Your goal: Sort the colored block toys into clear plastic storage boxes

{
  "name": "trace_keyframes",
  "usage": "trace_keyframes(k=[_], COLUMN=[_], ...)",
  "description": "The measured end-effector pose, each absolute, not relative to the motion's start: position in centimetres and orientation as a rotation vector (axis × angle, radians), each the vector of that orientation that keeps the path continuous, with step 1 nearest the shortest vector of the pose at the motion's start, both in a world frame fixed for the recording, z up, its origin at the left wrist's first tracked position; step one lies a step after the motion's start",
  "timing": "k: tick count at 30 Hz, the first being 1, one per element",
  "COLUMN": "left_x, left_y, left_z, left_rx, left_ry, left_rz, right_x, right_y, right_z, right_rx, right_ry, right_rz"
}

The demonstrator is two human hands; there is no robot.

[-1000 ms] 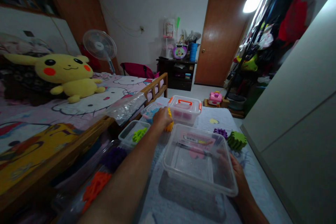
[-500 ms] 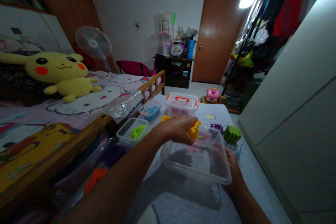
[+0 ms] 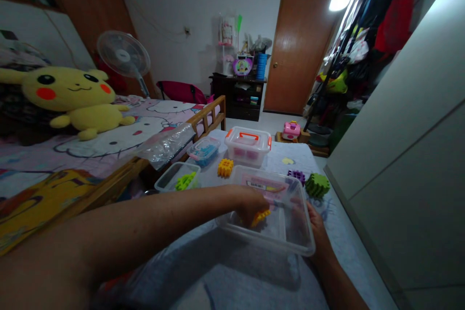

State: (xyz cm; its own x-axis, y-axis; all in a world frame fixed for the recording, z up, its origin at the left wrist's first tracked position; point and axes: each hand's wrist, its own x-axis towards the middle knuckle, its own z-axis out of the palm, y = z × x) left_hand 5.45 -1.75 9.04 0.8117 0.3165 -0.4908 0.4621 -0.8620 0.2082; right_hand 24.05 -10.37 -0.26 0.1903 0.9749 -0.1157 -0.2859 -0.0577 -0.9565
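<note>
Firstly, at the left side, a small clear tub [image 3: 170, 178] stands on a pale blue cover [image 3: 207, 184], and a green toy block [image 3: 186, 181] is lying inside it. Next, the left hand [image 3: 250, 206] is placed inside a large clear plastic box [image 3: 269, 240], and a yellow toy block [image 3: 260, 218] is held low in this box by the fingers, which are brought together on it, although part of the grip is hidden. This block is judged to be light and stiff, and its toothed edges should give a good place for taking hold without much slipping. Just behind the box, a second yellow toy block [image 3: 225, 167] is lying on the cover. Further right, the box is held at its side by the right hand [image 3: 318, 232]; the fingers are seen closed against the wall, but how far they reach beneath cannot be told.
</note>
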Motion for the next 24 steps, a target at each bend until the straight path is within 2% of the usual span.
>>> trace_keyframes(k=[5, 12, 17, 24], left_x=[5.2, 4.6, 5.1, 8.2], left_y=[-2.3, -1.7, -0.9, -1.3], left_z=[8.9, 9.8, 10.5, 8.2], left_rx=[2.632, 2.286, 2.337, 2.511], left_ry=[0.587, 0.905, 0.809, 0.641], left_rz=[-0.763, -0.528, -0.614, -0.489], right_x=[24.0, 23.7, 23.6, 23.8], right_y=[-10.4, -10.4, -10.4, -10.3], right_z=[0.0, 0.3, 0.5, 0.2], right_rx=[-1.158, -1.169, -1.171, -1.169], right_ry=[-0.808, -0.785, -0.792, -0.79], right_rz=[1.239, 1.236, 1.216, 1.206])
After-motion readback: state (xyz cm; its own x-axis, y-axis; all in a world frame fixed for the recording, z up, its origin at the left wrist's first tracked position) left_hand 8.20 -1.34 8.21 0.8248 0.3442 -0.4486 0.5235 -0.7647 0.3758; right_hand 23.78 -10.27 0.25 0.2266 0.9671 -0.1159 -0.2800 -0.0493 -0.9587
